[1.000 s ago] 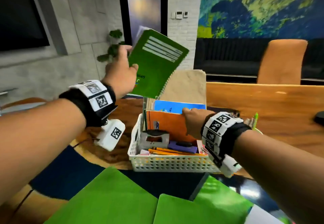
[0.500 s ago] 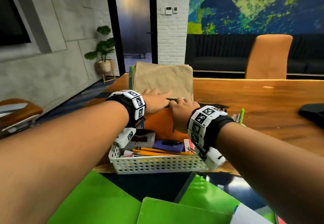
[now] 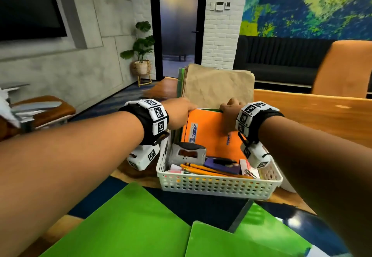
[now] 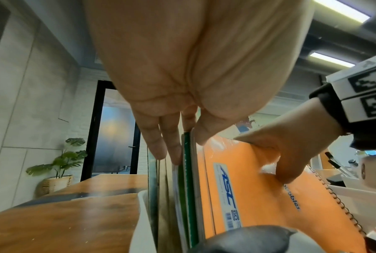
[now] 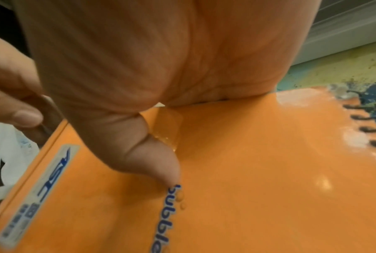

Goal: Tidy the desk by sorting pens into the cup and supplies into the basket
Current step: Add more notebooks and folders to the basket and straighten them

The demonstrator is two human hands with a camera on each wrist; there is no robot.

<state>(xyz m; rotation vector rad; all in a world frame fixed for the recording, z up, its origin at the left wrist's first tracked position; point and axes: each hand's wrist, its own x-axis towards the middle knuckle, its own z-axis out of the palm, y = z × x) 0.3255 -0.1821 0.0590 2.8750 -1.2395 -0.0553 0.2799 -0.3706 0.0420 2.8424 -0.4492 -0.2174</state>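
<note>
A white perforated basket point(image 3: 217, 186) stands on the wooden desk. Upright at its back are a brown paper sheet point(image 3: 217, 87), a green notebook point(image 4: 189, 188) and an orange spiral notebook point(image 3: 213, 136). My left hand point(image 3: 188, 108) is at the stack's top left; in the left wrist view its fingers point(image 4: 158, 147) and thumb pinch the green notebook's top edge. My right hand point(image 3: 231, 107) grips the orange notebook's top right edge, thumb point(image 5: 160, 162) pressed on the front cover. The other right fingers are hidden behind it.
The front of the basket holds a grey stapler point(image 3: 188, 153), yellow pencils point(image 3: 205, 169), a purple item point(image 3: 221, 166) and paper clips. Green folders point(image 3: 130, 222) lie in the foreground. An orange chair point(image 3: 346, 69) stands behind the desk point(image 3: 312, 115).
A second ago my left hand held the green notebook up in the air. It has come down into the basket behind the orange notebook, and both hands now sit on the stack's top.
</note>
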